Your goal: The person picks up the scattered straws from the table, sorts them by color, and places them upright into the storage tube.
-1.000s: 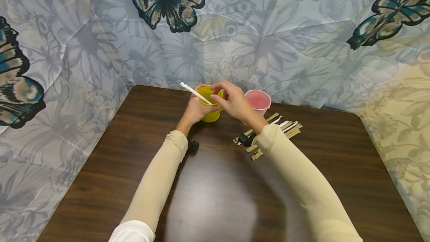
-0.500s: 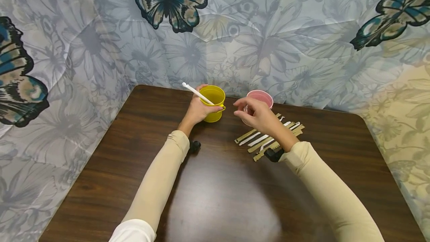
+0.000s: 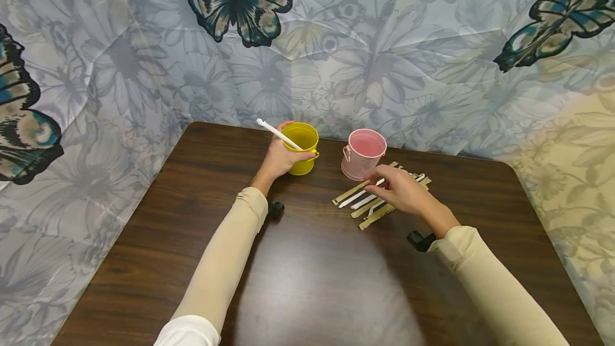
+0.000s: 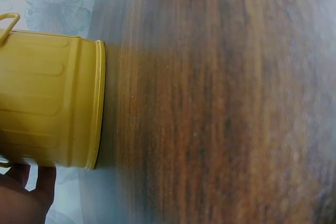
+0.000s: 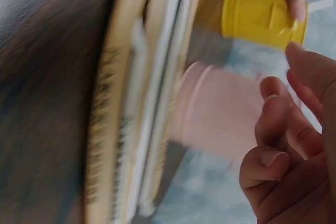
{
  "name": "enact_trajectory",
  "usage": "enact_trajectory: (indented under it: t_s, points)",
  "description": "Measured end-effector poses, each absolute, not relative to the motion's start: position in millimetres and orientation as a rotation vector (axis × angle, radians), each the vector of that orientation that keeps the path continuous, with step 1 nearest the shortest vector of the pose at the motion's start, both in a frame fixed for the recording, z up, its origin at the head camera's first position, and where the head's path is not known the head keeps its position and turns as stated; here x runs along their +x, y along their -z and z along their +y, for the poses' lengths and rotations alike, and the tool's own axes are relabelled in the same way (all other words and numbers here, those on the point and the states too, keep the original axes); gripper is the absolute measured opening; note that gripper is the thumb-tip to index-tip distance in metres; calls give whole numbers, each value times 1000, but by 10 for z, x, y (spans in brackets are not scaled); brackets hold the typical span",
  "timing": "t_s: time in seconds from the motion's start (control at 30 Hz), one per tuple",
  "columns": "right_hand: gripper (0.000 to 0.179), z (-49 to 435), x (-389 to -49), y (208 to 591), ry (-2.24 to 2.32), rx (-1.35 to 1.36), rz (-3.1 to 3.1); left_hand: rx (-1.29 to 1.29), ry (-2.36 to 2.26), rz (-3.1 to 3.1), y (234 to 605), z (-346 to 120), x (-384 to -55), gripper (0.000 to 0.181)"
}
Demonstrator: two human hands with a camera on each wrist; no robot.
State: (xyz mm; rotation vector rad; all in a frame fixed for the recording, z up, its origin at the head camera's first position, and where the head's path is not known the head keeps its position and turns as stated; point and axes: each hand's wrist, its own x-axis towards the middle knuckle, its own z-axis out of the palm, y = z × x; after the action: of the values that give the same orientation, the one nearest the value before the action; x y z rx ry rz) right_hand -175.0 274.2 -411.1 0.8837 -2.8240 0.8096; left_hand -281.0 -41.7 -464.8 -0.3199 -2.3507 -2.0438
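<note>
A small yellow bucket (image 3: 303,167) stands at the back of the dark table, and my left hand (image 3: 280,158) grips it round its left side, thumb near the rim. A white stick (image 3: 276,132) with a notched tip leans out of the bucket over that hand. My right hand (image 3: 404,190) hovers over a row of white sticks (image 3: 353,197) and brown paper strips (image 3: 371,220), fingers loosely bent; in the right wrist view nothing shows between them. Printed lettering runs along one strip in that view. The hand hides part of the row.
A pink bucket (image 3: 357,166) with side handles stands between the yellow bucket and the row. Behind the table (image 3: 312,260) hangs a cloth (image 3: 274,84) printed with butterflies and flowers, close to the back edge.
My right hand has left the yellow bucket's mouth, passed in front of the pink bucket and come right and nearer, over the row of sticks. My left hand keeps its grip.
</note>
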Motion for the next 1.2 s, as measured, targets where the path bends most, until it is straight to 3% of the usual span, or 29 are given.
enact_trajectory:
  t_s: [0.47,1.2]
  points:
    - [11,3256,-1732,4572,-778,703,-2942,-368,2045,-2316,4679,-424,-2845,110]
    - [6,3212,-1776,4610,-708,871,-2974,-338,2119,-2328,4560,-423,-2770,109]
